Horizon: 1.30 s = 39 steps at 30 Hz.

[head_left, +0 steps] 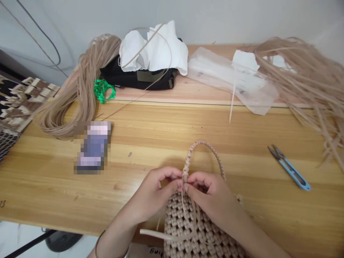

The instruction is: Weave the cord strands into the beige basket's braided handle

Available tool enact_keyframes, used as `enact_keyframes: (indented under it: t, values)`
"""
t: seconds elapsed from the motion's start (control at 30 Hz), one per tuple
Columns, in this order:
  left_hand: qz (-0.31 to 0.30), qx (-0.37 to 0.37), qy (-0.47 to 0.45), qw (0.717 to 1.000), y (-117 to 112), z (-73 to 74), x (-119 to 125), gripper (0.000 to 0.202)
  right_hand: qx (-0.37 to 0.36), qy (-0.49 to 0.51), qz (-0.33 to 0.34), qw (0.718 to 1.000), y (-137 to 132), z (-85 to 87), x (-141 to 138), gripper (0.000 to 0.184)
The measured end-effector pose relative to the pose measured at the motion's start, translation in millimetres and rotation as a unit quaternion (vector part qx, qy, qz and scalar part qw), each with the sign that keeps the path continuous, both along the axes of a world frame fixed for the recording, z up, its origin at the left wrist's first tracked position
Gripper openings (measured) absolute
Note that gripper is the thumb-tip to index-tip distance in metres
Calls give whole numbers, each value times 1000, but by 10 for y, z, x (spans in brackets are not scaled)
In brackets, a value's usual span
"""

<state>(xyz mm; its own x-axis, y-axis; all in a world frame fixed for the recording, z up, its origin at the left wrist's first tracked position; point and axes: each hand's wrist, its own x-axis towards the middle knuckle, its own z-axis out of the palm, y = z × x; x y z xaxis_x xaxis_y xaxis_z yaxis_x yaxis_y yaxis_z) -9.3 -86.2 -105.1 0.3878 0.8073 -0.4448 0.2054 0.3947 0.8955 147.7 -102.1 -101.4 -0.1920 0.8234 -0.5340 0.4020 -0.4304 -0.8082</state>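
The woven basket [199, 229] lies at the near edge of the worktop [161, 125]; our left hand [154, 195] and right hand [212, 195] pinch a strip [183, 200] at the base of the handle [206, 145]. We should hold both grips tight and pull evenly.

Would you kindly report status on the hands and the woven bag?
Left hand, right hand: both pinching braided handle at rim of woven bag. Loose strip juts out left of bag. Snips apart, to the right.
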Motion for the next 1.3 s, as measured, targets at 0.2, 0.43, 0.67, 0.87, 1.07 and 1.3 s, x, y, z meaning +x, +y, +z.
enact_keyframes:
  t: [0.2,0.43,0.67,0.87,1.07,1.3]
  values:
    - [15,-15,-4,1000,15,-5,2,8,16,-29,7,999,-5,3,5,15]
    - [29,-41,19,999,36,-3,32,8,51,-70,32,996,-31,15,-10,18]
    - [36,-8,43,998,6,5,41,5,29,-68,71,995,-57,51,-4,6]
    - [40,42,65,996,-39,-43,38,4,-45,19,46,998,-13,77,91,16]
    - [37,44,67,996,-59,-44,39,5,-77,37,19,996,29,127,171,16]
    - [39,27,42,998,-31,-24,62,8,-29,8,44,999,35,178,176,20]
